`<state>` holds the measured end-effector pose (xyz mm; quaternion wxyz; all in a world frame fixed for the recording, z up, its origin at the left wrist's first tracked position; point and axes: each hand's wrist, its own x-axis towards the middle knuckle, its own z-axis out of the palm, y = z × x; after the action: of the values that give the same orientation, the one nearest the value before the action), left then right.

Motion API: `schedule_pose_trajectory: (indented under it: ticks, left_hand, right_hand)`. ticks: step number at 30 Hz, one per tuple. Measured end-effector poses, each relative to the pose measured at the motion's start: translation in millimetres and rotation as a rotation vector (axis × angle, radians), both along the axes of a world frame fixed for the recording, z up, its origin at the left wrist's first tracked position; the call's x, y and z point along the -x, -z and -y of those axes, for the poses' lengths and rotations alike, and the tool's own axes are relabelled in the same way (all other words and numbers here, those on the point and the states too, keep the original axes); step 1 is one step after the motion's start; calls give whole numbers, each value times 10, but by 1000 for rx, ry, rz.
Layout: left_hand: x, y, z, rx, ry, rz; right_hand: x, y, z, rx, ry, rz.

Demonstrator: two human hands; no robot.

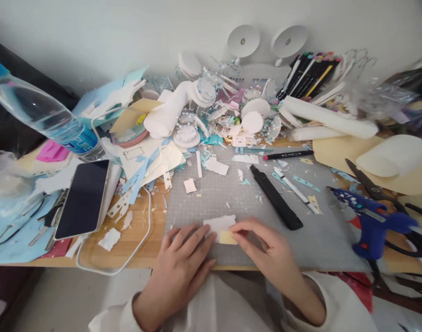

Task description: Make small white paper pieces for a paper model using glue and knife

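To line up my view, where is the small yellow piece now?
In the head view, the small yellow piece is low, near centre, between the left hand and right hand, at the near edge of the white paper.

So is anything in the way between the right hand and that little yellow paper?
Nothing visible is. The right hand touches the yellow paper at its right edge. The left hand is on the other side, at the white paper's left end.
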<state>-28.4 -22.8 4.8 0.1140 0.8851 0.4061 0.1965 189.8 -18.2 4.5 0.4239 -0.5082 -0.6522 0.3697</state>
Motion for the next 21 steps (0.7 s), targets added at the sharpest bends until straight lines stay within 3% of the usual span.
schedule_pose_trajectory:
  ticks: [12, 17, 21]
  left_hand:
    - [-18, 20, -52, -84, -8, 60]
    - [-46, 35, -59, -72, -31, 84]
    - [-61, 46, -65, -45, -30, 110]
  right_hand:
    - [66, 151, -141, 55, 5, 176]
    - [111, 136, -132, 0, 39, 256]
    - [107, 93, -144, 1, 34, 196]
